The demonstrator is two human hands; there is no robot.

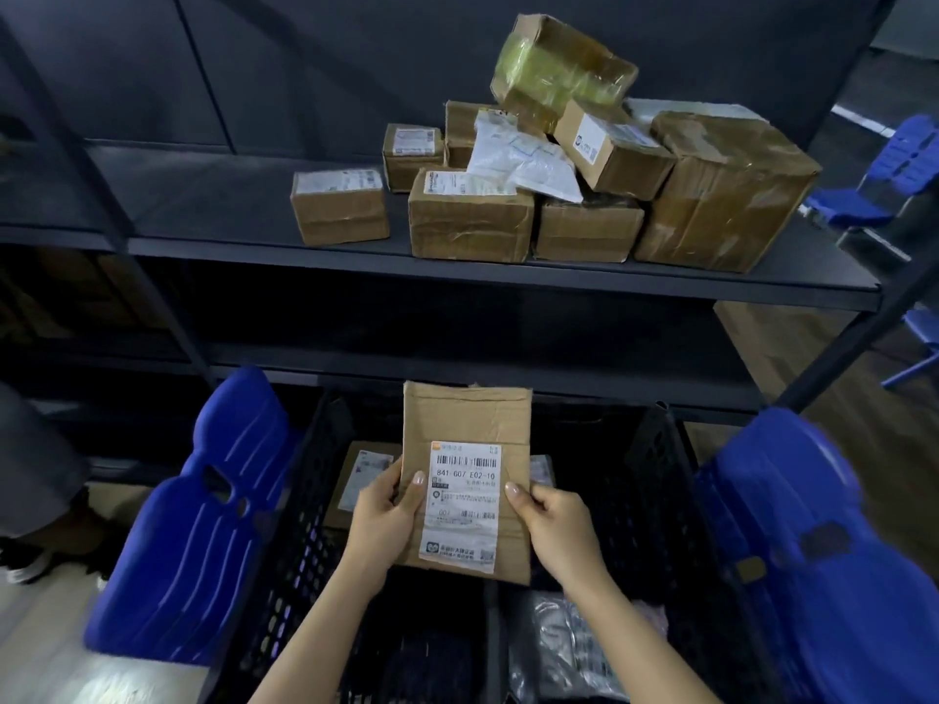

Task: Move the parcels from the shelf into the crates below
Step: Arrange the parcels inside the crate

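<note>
Both hands grip one flat cardboard parcel (466,480) above the far black crate (655,480): left hand (388,520) and right hand (554,525) pinch its lower edges. Advice: lower it flat beside the parcels already inside, then let go.

the white shipping label (465,505) on the flat cardboard parcel (467,424) reads "841 g07 e02-10" under a barcode, with "007" lower down. labels on the boxes (559,195) up on the shelf (254,256) above that parcel are too blurred to read.
</note>
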